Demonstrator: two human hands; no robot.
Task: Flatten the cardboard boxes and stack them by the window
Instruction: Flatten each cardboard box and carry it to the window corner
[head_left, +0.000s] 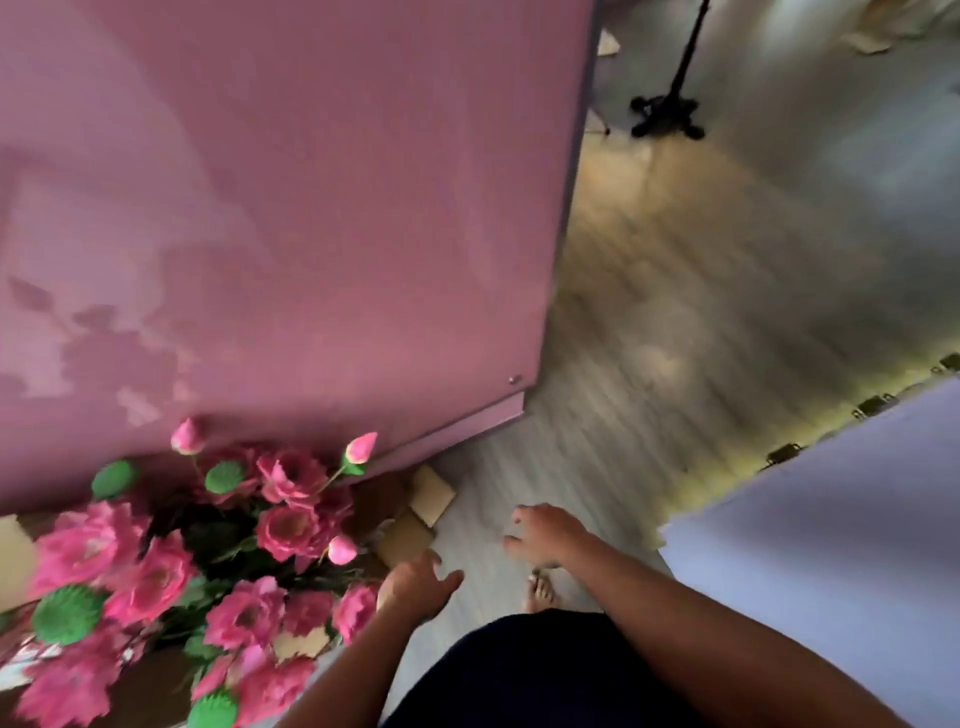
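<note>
- My left hand (418, 584) is low over the floor (675, 291), fingers spread and loose, the grip wide and holding nothing.
- My right hand (540, 535) is out ahead of it, a bit further from me, fingers also relaxed and slightly bent, nothing in the grip.
- A bare foot (540, 592) shows on the floor just below the right hand; dark clothing (519, 670) fills the bottom middle.
- Pink artificial flowers (208, 571) with green pods sit at my near left, just beside the left hand, partly covering the cardboard.
- Cardboard boxes (415, 519) lie on the floor at the foot of the pink wall, just beyond the left hand; a few tan flaps stick out past the flowers. More tan cardboard shows under the flowers at the left edge, blurred; can't tell how flat any of it is.
- Pale lavender panel (831, 519) with small metal clips along its edge sits at my right.
- Pink wall (285, 208) takes the whole upper left.
- Black stand (667, 114) with clawed feet stands on the far floor, well apart from the hands.
- Frame is motion-blurred, far floor detail unreadable.
</note>
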